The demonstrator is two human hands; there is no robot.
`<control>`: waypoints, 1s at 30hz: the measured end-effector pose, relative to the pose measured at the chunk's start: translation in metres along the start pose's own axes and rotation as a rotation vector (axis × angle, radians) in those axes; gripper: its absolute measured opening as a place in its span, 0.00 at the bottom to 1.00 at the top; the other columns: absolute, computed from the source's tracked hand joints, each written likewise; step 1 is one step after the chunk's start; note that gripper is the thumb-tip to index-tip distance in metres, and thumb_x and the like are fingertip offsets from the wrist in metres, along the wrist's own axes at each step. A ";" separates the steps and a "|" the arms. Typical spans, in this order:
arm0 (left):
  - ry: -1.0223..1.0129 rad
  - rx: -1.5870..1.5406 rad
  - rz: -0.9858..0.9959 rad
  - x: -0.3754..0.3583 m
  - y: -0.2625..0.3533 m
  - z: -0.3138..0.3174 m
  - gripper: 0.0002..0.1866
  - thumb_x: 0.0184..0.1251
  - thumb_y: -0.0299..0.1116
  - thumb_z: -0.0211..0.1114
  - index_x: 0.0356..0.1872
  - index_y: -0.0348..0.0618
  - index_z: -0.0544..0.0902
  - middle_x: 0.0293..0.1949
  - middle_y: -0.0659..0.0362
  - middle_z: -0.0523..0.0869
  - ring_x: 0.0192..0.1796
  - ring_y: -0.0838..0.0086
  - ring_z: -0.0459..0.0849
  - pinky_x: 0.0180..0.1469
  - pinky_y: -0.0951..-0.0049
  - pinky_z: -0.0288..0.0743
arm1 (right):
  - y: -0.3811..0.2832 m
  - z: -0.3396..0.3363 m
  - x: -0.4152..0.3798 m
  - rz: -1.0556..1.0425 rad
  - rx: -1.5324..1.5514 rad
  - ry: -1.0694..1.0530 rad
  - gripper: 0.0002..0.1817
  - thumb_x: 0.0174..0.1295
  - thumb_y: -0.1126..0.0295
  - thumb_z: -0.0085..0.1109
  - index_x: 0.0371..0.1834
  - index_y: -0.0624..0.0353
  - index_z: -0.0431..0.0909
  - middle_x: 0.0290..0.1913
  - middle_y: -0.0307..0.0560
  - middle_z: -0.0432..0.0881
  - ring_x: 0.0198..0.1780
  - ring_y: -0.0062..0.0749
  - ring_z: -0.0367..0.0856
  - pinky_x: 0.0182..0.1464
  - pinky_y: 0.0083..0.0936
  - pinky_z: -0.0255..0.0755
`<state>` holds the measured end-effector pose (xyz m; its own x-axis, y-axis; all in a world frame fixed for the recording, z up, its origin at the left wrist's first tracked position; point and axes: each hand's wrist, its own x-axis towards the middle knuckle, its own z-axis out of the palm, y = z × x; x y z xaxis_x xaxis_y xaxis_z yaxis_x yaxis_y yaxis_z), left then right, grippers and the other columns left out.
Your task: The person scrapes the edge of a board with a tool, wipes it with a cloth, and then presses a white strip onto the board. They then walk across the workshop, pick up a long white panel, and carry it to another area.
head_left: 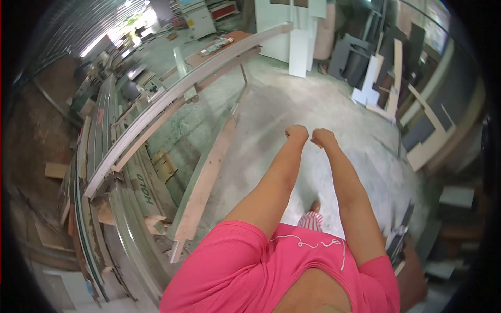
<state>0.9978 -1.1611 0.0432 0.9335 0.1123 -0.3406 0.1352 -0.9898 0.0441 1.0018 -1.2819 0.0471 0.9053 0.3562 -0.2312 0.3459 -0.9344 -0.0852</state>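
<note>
Both my arms stretch forward over the grey concrete floor (276,99). My left hand (296,133) is curled into a fist, with nothing visible in it. Close beside it on the right, a small gap apart, my right hand (323,137) is also closed, its fingers bent in, and no object shows. Neither hand touches anything that I can see. Nearest on the left is a long wooden beam (206,180) on a slant. Below my hands a striped trouser leg (311,221) and a foot show.
A long pale rail (172,94) runs diagonally at the left, above stacked profiles and boards. Behind it stands a brown-topped table (222,49). White panels (298,52) lean at the back. Board offcuts (386,83) lean along the right, and more pieces (456,197) lie lower right.
</note>
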 end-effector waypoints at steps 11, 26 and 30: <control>-0.100 -0.069 -0.172 0.235 0.055 -0.101 0.14 0.49 0.35 0.64 0.39 0.52 0.83 0.43 0.60 0.83 0.45 0.66 0.81 0.40 0.62 0.76 | 0.141 -0.062 0.264 -0.140 -0.071 -0.004 0.12 0.53 0.61 0.50 0.28 0.56 0.80 0.22 0.43 0.81 0.26 0.34 0.81 0.33 0.32 0.75; -0.127 -0.056 -0.044 0.638 0.093 -0.215 0.17 0.48 0.41 0.67 0.41 0.48 0.82 0.43 0.57 0.82 0.45 0.65 0.81 0.42 0.63 0.76 | 0.259 -0.142 0.629 -0.119 -0.093 -0.107 0.13 0.54 0.58 0.52 0.31 0.53 0.80 0.25 0.43 0.82 0.26 0.30 0.81 0.34 0.32 0.74; -0.113 0.025 0.070 0.715 0.108 -0.238 0.13 0.51 0.33 0.60 0.40 0.51 0.83 0.44 0.59 0.82 0.45 0.67 0.82 0.34 0.63 0.76 | 0.283 -0.166 0.694 -0.048 -0.054 -0.112 0.12 0.55 0.58 0.53 0.29 0.54 0.80 0.23 0.41 0.81 0.26 0.32 0.81 0.33 0.32 0.74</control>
<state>1.7590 -1.1672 0.0282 0.8968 0.0336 -0.4412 0.0611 -0.9970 0.0483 1.7686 -1.2988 0.0234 0.8552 0.3952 -0.3354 0.4036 -0.9137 -0.0477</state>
